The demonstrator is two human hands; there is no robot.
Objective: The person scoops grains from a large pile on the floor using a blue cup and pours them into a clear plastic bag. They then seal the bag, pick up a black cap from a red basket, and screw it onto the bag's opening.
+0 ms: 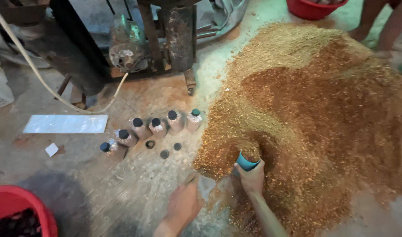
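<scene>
At the lower left corner of the floor (100,184), part of a red basin (16,206) with dark contents is seen. Further up, a flat white sheet (66,123) and a small white scrap (52,149) lie on the concrete, and a pale hose (38,74) is draped across toward a rusty machine (152,39). Below the machine, a curved row of filled bags with dark caps (150,127) is set upright, with a few loose dark rings (164,154) lying just in front of it.

Toward the middle of the bottom edge, the left hand (183,202) is extended forward from a bare forearm, palm down, and is pressed onto a blurred pale thing at the edge of the heap; whether its fingers are closed on that thing cannot be told. Just beside it, the right hand (252,177) is stretched out with a straight wrist and is wrapped around a teal cup (246,162), whose mouth is pushed into the heap.

To the right, a large heap of brown sawdust (324,114) is spread over the floor, lighter at its upper side. At the top edge, a second red basin (315,8) and another person's bare legs (381,22) are seen.
</scene>
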